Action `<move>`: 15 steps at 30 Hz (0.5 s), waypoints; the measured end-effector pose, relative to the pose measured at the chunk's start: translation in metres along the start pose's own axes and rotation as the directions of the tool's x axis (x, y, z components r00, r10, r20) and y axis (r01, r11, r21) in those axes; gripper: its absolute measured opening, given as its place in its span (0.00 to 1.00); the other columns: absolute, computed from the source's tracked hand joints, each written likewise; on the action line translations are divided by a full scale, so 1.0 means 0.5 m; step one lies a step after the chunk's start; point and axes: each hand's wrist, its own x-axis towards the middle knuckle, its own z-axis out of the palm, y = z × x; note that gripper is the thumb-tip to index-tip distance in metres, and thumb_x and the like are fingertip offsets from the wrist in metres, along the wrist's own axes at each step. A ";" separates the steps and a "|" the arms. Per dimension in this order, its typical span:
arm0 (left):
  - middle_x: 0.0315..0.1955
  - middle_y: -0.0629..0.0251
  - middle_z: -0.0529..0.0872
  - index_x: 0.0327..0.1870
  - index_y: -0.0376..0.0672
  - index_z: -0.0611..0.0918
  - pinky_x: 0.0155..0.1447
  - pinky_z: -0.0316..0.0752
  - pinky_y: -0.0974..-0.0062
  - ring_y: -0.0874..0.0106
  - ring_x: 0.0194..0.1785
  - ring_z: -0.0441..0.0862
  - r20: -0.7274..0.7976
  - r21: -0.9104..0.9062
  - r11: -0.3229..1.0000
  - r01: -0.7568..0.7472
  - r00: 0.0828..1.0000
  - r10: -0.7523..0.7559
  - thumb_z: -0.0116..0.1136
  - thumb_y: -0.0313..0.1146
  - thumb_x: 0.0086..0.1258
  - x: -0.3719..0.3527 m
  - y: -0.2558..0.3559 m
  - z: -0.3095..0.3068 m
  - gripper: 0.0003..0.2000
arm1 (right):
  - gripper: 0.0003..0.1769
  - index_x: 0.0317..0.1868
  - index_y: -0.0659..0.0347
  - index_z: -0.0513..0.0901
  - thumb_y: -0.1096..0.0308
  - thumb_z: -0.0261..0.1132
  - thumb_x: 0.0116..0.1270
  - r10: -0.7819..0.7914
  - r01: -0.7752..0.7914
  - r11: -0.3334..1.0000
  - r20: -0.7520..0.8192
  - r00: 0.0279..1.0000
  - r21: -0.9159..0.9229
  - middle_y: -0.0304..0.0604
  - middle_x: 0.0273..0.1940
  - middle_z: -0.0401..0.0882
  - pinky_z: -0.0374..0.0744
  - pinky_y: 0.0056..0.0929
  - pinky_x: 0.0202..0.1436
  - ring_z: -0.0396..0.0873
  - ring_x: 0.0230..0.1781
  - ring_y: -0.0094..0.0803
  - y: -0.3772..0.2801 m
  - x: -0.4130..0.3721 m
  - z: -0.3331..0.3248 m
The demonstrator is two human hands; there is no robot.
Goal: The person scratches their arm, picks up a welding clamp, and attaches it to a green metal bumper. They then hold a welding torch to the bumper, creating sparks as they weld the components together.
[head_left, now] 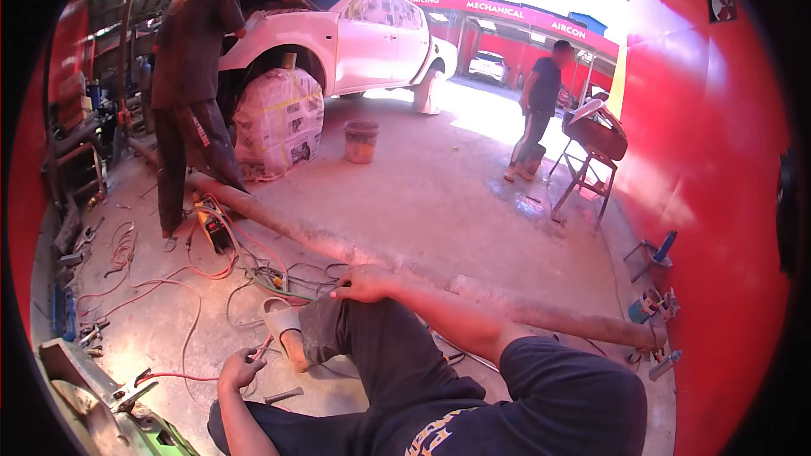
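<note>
Here's the red cable (196,378), down at the left, running just above the floor from a metal clamp (135,388) to the left hand (242,367) — and that hand looks closed on it, fingers curled in, a short red stretch showing past the fingertips. By the look of it, this cable is light and bendy, rubbery rather than slick, and hard to break; the covered length, well away from the clamp's bare metal, seems the place to take hold. The clamp itself looks stiffer and heavier, best squeezed by its handles. It sits beside a green metal piece (165,437) at the lower edge.

Over to the right hand (367,284): it lies loosely spread over the bent knee, nothing visible in its grasp. Below the knee there's a foot in a pale sandal (280,319), and a short metal tool (285,395) lies on the floor near the left hand.

Further out, tangled cords lead towards a yellow-and-black box (213,226), close to a long pole (405,274) crossing the floor. Beyond it — a bucket (361,143), a pickup (363,44) with its front wheel wrapped, one person (193,59) leaning at the raised hood, another (541,89) standing near a stand (585,177).
</note>
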 end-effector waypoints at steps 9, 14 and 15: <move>0.51 0.44 0.90 0.65 0.37 0.84 0.61 0.80 0.61 0.54 0.55 0.89 -0.017 -0.009 1.000 -0.022 1.000 0.022 0.73 0.49 0.63 -0.012 0.003 -0.001 0.32 | 0.37 0.54 0.60 0.88 0.32 0.57 0.72 0.032 -0.032 0.999 -0.021 0.999 -0.009 0.56 0.56 0.86 0.78 0.48 0.65 0.81 0.61 0.53 -0.037 -0.016 -0.007; 0.50 0.45 0.91 0.64 0.35 0.84 0.60 0.81 0.62 0.55 0.54 0.89 -0.027 0.046 0.999 0.025 0.999 -0.024 0.74 0.47 0.62 -0.016 0.012 -0.015 0.32 | 0.36 0.54 0.59 0.88 0.32 0.56 0.73 -0.021 0.015 0.998 -0.096 0.995 -0.069 0.55 0.54 0.87 0.78 0.48 0.64 0.82 0.60 0.51 -0.029 -0.010 0.009; 0.49 0.45 0.91 0.64 0.35 0.84 0.60 0.81 0.62 0.56 0.54 0.90 -0.024 0.041 0.998 0.041 0.999 -0.040 0.74 0.46 0.62 -0.018 0.010 -0.014 0.32 | 0.36 0.54 0.59 0.89 0.32 0.56 0.73 -0.015 0.010 0.998 -0.094 0.995 -0.054 0.55 0.54 0.87 0.78 0.48 0.64 0.82 0.60 0.51 -0.028 -0.011 0.001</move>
